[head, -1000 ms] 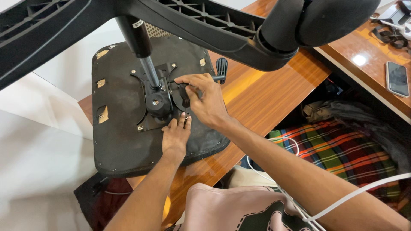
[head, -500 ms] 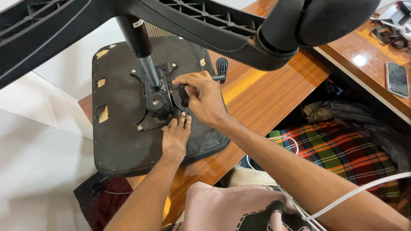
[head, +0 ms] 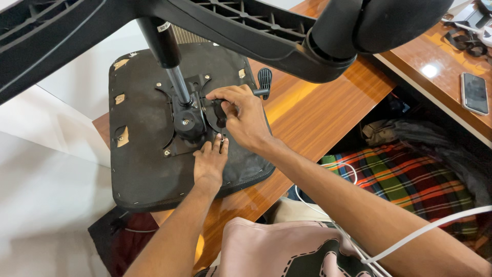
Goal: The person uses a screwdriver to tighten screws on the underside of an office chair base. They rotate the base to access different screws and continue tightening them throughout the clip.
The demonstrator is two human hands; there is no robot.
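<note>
An upturned office chair seat (head: 143, 169) lies black underside up on a wooden table (head: 318, 113). Its black metal mechanism plate (head: 187, 123) holds the gas cylinder (head: 177, 82) rising to the chair base (head: 246, 25) overhead. My left hand (head: 209, 163) rests flat on the seat at the plate's near edge, fingers pressing down. My right hand (head: 243, 115) is closed around a small black part at the plate's right side, beside the adjustment lever (head: 263, 82). What sits under its fingers is hidden.
A caster wheel (head: 379, 20) hangs over the table at upper right. A phone (head: 474, 92) and dark cables (head: 466, 41) lie on a second wooden surface at right. A plaid cloth (head: 410, 179) lies below, and a white cable (head: 430, 231) crosses my right arm.
My right hand has shifted slightly on the mechanism, fingers curling tighter over the black part. My left hand stays in place on the seat.
</note>
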